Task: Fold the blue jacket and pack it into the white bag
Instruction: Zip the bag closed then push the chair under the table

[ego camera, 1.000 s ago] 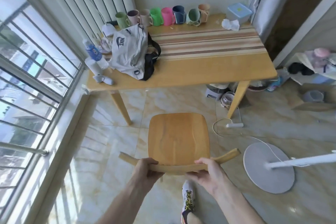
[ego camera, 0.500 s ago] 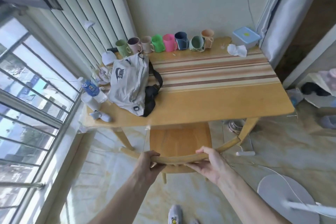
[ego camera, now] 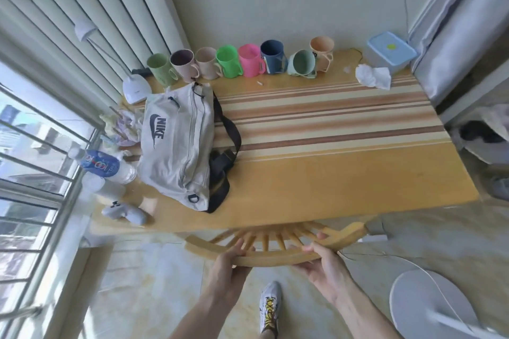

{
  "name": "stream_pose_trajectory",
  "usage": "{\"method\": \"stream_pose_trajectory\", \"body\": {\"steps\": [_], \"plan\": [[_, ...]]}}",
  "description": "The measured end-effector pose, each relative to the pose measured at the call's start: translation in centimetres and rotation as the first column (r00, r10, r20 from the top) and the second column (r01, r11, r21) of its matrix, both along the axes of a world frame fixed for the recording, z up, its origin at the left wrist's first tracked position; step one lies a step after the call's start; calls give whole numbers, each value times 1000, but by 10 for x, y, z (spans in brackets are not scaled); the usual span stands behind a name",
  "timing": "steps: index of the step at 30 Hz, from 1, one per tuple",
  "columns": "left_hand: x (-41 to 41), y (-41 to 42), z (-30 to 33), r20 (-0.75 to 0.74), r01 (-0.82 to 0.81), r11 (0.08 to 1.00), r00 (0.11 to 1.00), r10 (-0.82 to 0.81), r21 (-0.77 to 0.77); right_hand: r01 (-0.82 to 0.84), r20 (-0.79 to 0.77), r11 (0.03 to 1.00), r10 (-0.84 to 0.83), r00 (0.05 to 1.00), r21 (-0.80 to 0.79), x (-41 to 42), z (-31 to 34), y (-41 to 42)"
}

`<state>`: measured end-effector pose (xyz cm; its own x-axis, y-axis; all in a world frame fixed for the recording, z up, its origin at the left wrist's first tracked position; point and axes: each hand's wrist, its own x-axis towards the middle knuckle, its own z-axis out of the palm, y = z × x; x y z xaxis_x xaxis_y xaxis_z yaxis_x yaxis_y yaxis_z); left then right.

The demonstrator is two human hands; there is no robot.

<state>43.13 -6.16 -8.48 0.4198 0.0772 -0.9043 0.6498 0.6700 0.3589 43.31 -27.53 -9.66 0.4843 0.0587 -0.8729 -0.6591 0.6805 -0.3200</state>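
Observation:
The white bag (ego camera: 176, 146) with a dark logo and a black strap lies zipped on the left part of the wooden table (ego camera: 330, 184). No blue jacket is in view. My left hand (ego camera: 230, 263) and my right hand (ego camera: 323, 260) both grip the curved top rail of a wooden chair (ego camera: 275, 245). The chair's seat is hidden under the table's front edge; only its backrest and spindles show.
Several coloured mugs (ego camera: 242, 62) line the table's back edge, with a blue-lidded box (ego camera: 391, 51) and crumpled tissue (ego camera: 373, 76) at the right. A water bottle (ego camera: 106, 166), a game controller (ego camera: 124, 213) and a small lamp (ego camera: 136, 88) sit left. A fan base (ego camera: 432, 303) stands on the floor right.
With both hands on its backrest, the chair has slid forward from the open floor until its seat went under the table. My view has moved closer to the table.

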Motion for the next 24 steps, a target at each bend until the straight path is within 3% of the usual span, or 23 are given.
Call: {"method": "stream_pose_trajectory", "body": {"steps": [6,10,12,13,15,16,17,18,19,20,22,24], "plan": [[24,1,-7,-47,11,1000,999,-12,-21,-17,-14,1000,16,1000,-22,17,-3,2],[33,2,4,-160,68,991,986,-49,115,-52,-73,973,36,997,-224,24,10,5],[30,7,9,-178,168,947,977,-122,274,-137,-97,842,101,990,-522,22,18,4],[27,9,11,-202,259,885,960,-192,387,-218,-123,653,189,974,-725,19,23,2],[20,16,16,-262,457,581,883,-390,674,-234,-179,108,372,911,-966,12,29,-5],[17,18,18,-266,457,360,842,-469,813,-137,-194,-155,463,865,-978,9,32,-7],[15,20,21,-260,388,118,785,-562,914,-35,-232,-332,576,783,-943,7,35,-9],[14,21,21,-273,286,-92,697,-663,954,39,-291,-430,673,680,-902,7,36,-8],[14,21,19,-316,207,-239,586,-746,949,61,-351,-469,734,581,-881,6,29,-8],[11,19,13,-377,165,-340,478,-793,926,57,-409,-505,755,513,-861,4,24,-8],[14,17,5,-530,229,-480,276,-802,847,11,-486,-539,768,418,-842,6,11,-5],[15,14,5,-625,206,-594,147,-767,777,67,-498,-573,759,419,-817,7,8,-6]]}}
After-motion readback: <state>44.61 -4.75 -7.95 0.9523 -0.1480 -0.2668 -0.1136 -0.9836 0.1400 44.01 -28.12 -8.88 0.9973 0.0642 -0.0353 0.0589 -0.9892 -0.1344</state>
